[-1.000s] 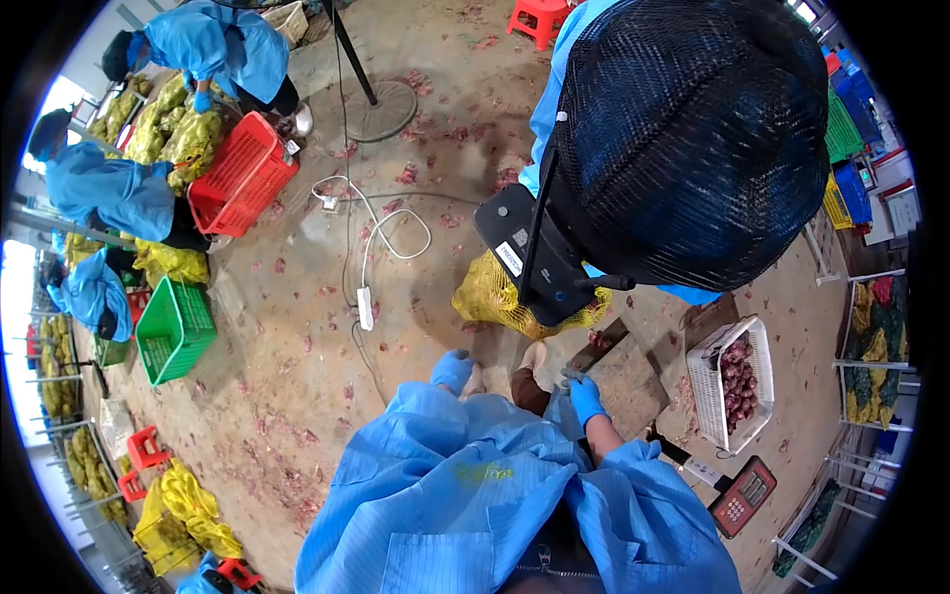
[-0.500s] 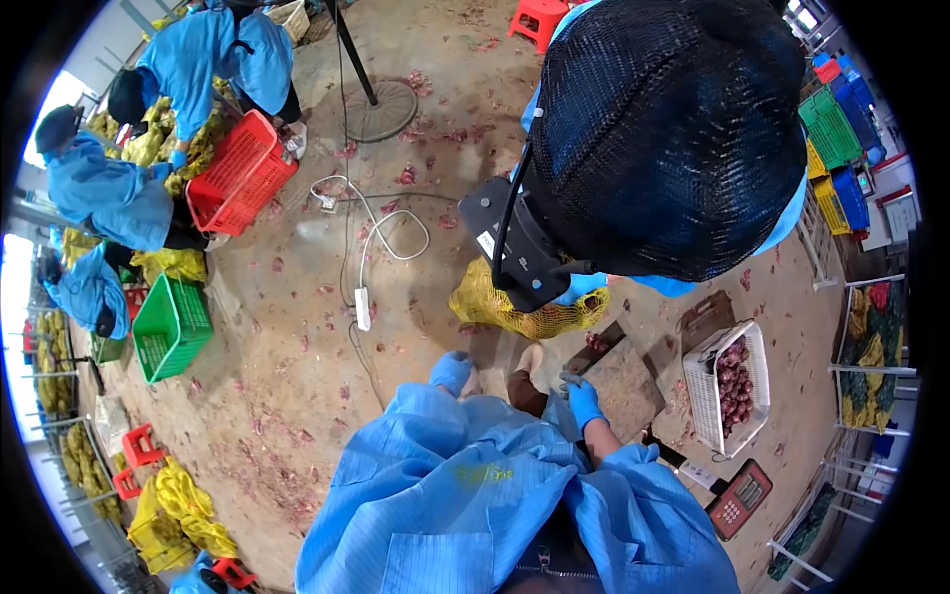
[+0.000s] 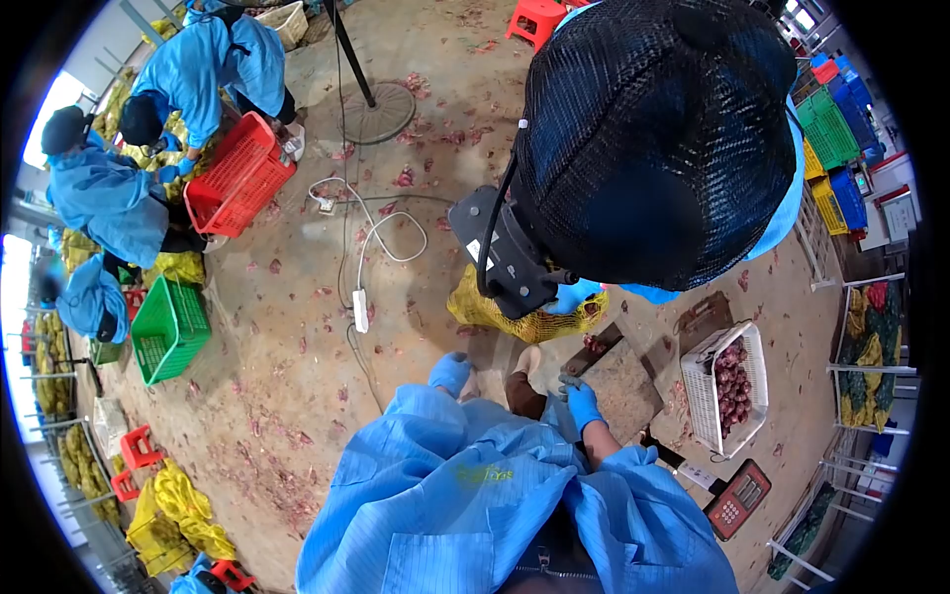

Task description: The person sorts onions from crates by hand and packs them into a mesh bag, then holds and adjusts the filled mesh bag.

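Observation:
My left hand [image 3: 450, 372], in a blue glove, hangs beside my coat with its fingers largely hidden. My right hand [image 3: 582, 402], also gloved in blue with greyish fingertips, hovers near the left edge of the scale platform [image 3: 621, 384]; what its fingers do is too small to tell. Ahead of me a co-worker in a dark mesh cap [image 3: 658, 148] bends over a yellow net bag [image 3: 475, 305], with a blue-gloved hand on it. The scale's red display unit [image 3: 739, 499] lies to the right, below a white crate [image 3: 705, 396] holding red onions [image 3: 733, 388].
A white power strip [image 3: 360, 311] and its cable lie on the floor, near a black pole's round base [image 3: 379, 114]. Co-workers [image 3: 109, 203] bend by a red crate [image 3: 240, 173] at the left, above a green crate [image 3: 170, 332]. A red stool [image 3: 535, 22] stands at the top.
The nearby co-worker's head has shifted left and slightly down, and a gloved hand now shows at the yellow net bag. Co-workers at the left have moved their arms and heads. My hands have barely moved.

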A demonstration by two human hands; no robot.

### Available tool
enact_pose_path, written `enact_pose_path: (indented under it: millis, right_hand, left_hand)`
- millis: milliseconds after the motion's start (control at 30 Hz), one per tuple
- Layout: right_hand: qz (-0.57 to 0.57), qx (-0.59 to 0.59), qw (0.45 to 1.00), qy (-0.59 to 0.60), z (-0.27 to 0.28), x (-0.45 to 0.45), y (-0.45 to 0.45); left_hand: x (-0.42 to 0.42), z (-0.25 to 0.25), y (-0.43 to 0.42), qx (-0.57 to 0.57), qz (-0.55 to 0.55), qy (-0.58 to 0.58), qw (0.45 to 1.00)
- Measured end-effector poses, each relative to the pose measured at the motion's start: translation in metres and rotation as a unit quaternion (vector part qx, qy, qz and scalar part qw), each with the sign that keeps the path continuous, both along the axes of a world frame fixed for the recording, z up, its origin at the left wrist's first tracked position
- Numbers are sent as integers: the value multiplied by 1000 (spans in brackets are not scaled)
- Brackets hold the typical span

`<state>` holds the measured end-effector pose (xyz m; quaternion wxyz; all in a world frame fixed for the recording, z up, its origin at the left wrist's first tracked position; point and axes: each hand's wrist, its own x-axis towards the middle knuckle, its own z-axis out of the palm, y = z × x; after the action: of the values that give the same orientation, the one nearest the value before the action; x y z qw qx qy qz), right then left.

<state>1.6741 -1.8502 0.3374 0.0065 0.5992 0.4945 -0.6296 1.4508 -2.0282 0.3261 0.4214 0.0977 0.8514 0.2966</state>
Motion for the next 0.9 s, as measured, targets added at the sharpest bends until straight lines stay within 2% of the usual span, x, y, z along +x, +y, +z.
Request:
enact_pose_path:
  millis: [400,667,900]
  right_hand:
    - [12,21,1000,18,-21,10,2]
    - [53,43,997,-32,-21,11,3]
    - [0,8,1000,9,-5,4,1]
  left_hand:
    - [1,-4,0,-6,-4,3,1000]
    - [1,-7,0,-15,-10,3,1000]
    - [1,-9,0,-8,-18,13,1000]
